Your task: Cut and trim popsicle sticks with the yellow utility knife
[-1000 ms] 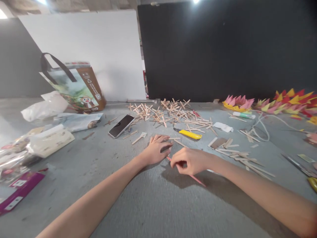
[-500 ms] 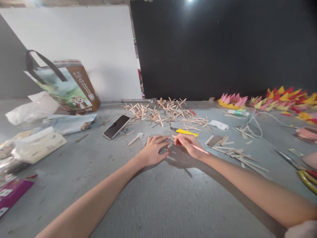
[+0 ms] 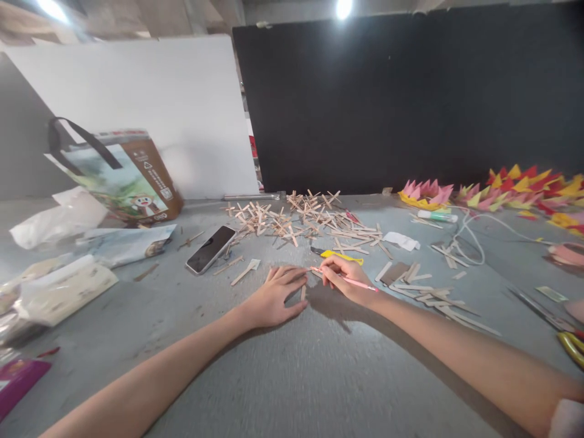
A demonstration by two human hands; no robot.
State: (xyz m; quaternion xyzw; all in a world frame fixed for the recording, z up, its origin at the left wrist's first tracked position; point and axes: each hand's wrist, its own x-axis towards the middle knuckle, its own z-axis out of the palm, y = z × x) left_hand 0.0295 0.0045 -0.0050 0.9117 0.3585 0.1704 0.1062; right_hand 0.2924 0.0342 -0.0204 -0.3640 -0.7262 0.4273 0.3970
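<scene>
Head camera looks down at a gray table (image 3: 292, 365) with two bare hands near the middle. The left hand (image 3: 274, 298) lies flat on the table, fingers spread out and not holding anything. A small wooden stick (image 3: 302, 293) lies just beside its fingertips, though I cannot tell if they touch it. The right hand (image 3: 344, 277) is closed around a pink pen (image 3: 360, 283) - the pen's tip points left, toward the left hand's fingers. A yellow cutter (image 3: 343, 256) lies just behind the right hand. Farther back is a big pile of wooden sticks (image 3: 301, 219), with a phone (image 3: 210, 249) to its left. A paper bag (image 3: 128, 176) leans at the back left, and bright paper flowers (image 3: 502, 188) sit at the far right.
</scene>
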